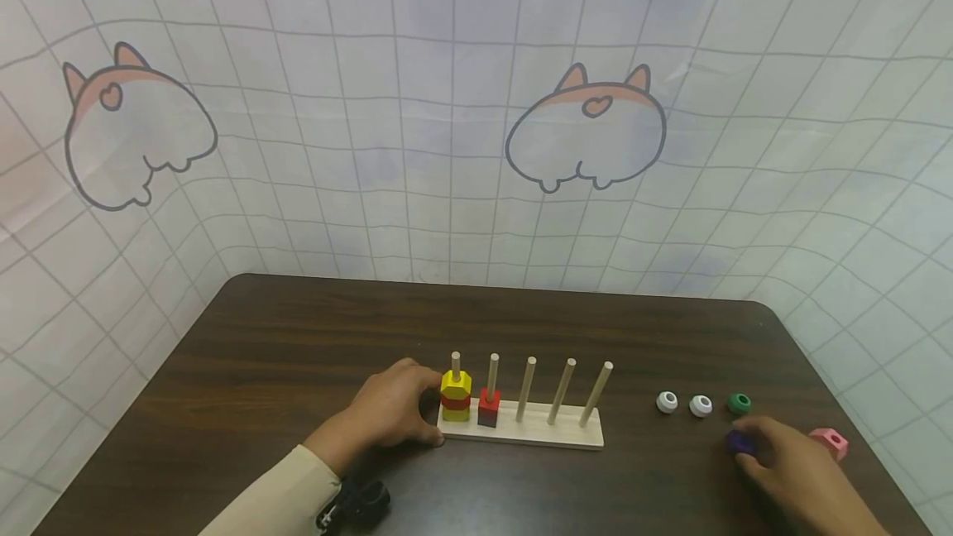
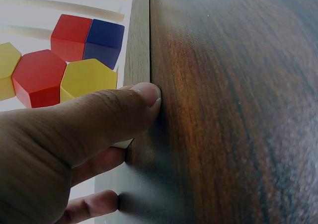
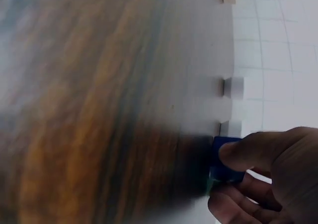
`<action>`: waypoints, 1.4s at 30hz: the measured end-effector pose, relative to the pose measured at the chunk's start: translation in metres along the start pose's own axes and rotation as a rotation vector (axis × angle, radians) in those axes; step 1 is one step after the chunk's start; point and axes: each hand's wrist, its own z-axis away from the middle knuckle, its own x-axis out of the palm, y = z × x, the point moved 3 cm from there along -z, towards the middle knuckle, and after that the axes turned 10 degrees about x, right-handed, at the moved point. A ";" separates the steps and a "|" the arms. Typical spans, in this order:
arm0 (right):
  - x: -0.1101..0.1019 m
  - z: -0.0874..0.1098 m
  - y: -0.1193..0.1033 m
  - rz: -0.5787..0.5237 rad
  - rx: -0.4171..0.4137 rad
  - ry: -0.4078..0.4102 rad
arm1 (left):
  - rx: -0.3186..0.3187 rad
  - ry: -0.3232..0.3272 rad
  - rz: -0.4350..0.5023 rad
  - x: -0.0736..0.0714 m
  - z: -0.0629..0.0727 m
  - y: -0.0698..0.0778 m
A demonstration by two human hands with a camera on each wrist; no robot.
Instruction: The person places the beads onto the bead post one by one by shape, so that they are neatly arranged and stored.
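A pale wooden peg board (image 1: 551,434) with several upright pegs stands mid-table. Yellow, red and yellow hexagonal beads (image 1: 456,385) are stacked on its leftmost peg; the second peg carries a red bead (image 2: 71,37) and, below it, a blue bead (image 2: 104,41). My left hand (image 1: 395,404) grips the board's left end, its thumb (image 2: 134,102) against the front edge. At the right, my right hand (image 1: 792,461) pinches a dark blue block (image 3: 224,159) between thumb and fingers, close to the tabletop.
Two white beads (image 1: 667,402) and a green bead (image 1: 739,404) lie behind the right hand. A pink hexagonal bead (image 1: 830,442) sits right of it. Gridded cloth (image 1: 462,213) hangs behind the dark wooden table (image 1: 335,304). A black device (image 1: 357,505) is at the left wrist.
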 end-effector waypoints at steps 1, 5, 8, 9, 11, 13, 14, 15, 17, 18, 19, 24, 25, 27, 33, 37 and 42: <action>0.000 0.000 -0.001 -0.004 0.004 -0.006 | 0.001 0.001 0.001 0.000 0.000 0.000; 0.000 -0.002 -0.011 -0.031 -0.014 -0.006 | 0.006 0.004 0.003 0.000 0.000 0.000; -0.001 -0.003 -0.022 -0.036 -0.050 0.025 | 0.004 0.004 0.003 0.000 0.000 0.000; -0.002 -0.004 -0.026 -0.037 -0.054 0.027 | -0.001 0.004 0.004 0.000 0.000 0.000; -0.004 -0.006 -0.033 -0.036 -0.061 0.033 | -0.004 0.002 0.003 0.000 0.000 0.000; -0.006 -0.008 -0.039 -0.041 -0.063 0.029 | -0.007 0.000 0.003 -0.001 0.000 0.000; -0.007 -0.009 -0.043 -0.044 -0.066 0.026 | -0.009 -0.001 0.002 -0.001 0.000 0.000; -0.008 -0.010 -0.046 -0.046 -0.076 0.033 | -0.010 -0.002 0.003 -0.001 0.001 0.000; -0.010 -0.011 -0.054 -0.049 -0.106 0.054 | -0.012 -0.003 0.002 -0.001 0.000 0.001; -0.011 -0.012 -0.057 -0.053 -0.124 0.063 | -0.011 -0.003 0.005 -0.001 0.000 0.001; -0.012 -0.013 -0.060 -0.058 -0.148 0.078 | -0.011 -0.003 0.005 -0.001 0.000 0.001; -0.017 -0.017 -0.073 -0.065 -0.208 0.133 | -0.009 -0.002 0.004 -0.002 0.000 0.002; -0.019 -0.018 -0.076 -0.066 -0.213 0.141 | -0.009 -0.003 0.003 -0.002 0.000 0.002; -0.021 -0.019 -0.081 -0.077 -0.216 0.150 | -0.009 -0.002 0.003 -0.002 0.000 0.001; -0.029 -0.021 -0.098 -0.134 -0.207 0.141 | -0.015 -0.006 0.003 -0.002 0.001 0.001; -0.033 -0.022 -0.109 -0.177 -0.197 0.122 | -0.019 -0.008 0.004 -0.001 0.001 0.001; -0.040 -0.024 -0.118 -0.207 -0.198 0.119 | -0.026 -0.006 0.004 -0.002 0.001 0.001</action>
